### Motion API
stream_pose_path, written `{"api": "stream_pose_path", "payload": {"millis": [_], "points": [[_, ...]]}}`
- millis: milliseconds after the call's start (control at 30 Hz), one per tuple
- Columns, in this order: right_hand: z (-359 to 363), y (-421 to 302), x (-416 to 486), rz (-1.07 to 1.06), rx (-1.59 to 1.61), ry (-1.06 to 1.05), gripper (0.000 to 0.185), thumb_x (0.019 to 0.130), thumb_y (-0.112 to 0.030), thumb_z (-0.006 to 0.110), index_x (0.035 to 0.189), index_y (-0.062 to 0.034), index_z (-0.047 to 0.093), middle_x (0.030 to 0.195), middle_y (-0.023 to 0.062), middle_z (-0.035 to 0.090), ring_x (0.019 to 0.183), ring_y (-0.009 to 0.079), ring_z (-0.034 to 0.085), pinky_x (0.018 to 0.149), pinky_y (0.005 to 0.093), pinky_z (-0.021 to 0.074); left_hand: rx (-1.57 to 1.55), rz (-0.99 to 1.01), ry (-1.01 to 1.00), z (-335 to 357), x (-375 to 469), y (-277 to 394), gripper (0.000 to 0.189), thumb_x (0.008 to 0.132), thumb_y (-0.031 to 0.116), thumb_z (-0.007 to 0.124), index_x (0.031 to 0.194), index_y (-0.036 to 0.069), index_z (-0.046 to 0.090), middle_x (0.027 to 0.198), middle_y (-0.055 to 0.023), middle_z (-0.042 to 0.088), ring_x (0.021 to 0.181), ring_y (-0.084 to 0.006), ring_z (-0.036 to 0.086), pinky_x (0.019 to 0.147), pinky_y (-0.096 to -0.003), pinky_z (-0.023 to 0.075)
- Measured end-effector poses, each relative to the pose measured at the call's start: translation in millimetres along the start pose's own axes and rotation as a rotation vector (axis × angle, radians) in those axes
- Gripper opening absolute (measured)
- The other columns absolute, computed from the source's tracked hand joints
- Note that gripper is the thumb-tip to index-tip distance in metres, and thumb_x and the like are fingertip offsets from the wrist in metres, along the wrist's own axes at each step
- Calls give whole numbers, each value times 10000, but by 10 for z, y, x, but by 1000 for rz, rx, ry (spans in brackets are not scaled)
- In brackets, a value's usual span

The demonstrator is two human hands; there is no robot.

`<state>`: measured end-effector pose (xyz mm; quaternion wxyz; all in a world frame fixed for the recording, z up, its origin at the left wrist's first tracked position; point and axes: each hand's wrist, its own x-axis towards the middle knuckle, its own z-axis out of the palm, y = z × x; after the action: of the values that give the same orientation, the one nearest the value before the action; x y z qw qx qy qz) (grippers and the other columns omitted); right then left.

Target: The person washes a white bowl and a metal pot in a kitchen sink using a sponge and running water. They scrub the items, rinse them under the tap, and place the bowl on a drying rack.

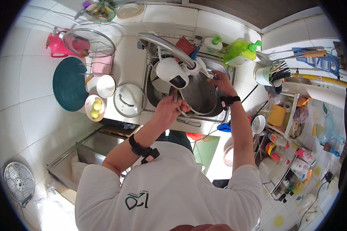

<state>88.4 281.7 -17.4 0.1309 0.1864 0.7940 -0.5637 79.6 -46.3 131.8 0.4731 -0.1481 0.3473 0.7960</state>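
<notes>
A metal pot [202,96] is held tilted in the steel sink [222,116], its dark inside facing up. My left hand [169,111] grips its near left rim, fingers curled around the edge. At the far right side of the pot, my right hand [222,83] holds the rim. Above it arches the steel faucet [167,43], with a white filter unit [171,70] on its end. Water seems to spray from the outlet into the pot. Part of the rim is hidden by the filter and my fingers. Left in the sink lies a white dish [162,85], partly covered.
Left on the counter are a pot lid [129,101], a white bowl [106,86], a bowl of yellow-green round items [87,111], and a dish rack [102,62]. Soap bottles [241,55] stand behind the sink. A utensil holder [263,75] and loaded shelves [283,115] crowd the right.
</notes>
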Motion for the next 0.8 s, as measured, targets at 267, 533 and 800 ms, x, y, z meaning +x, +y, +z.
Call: {"api": "stream_pose_path", "payload": {"millis": [267, 533, 800], "points": [[242, 110, -85, -54, 108, -70, 495, 817, -234, 819, 1191, 34, 635, 794, 51, 683, 642, 126, 605, 565, 309, 498, 37, 20, 56, 5, -251, 124, 188, 985, 3, 485, 1168, -41, 503, 942, -102, 602, 821, -182, 595, 1007, -431, 480], [-248, -234, -792, 143, 79, 264, 288, 822, -221, 804, 912, 6, 652, 698, 19, 626, 579, 102, 577, 530, 267, 460, -23, 45, -37, -508, 500, 118, 139, 993, 12, 472, 1064, -49, 576, 905, -87, 615, 744, -152, 595, 890, -371, 544], [-347, -620, -1551, 284, 611, 398, 206, 842, -28, 715, 761, -87, 534, 626, -42, 482, 506, 66, 439, 476, 216, 325, 40, 84, -92, -956, 1406, -121, 153, 982, 121, 558, 1100, 30, 597, 987, -70, 621, 839, -199, 620, 822, -385, 533]]}}
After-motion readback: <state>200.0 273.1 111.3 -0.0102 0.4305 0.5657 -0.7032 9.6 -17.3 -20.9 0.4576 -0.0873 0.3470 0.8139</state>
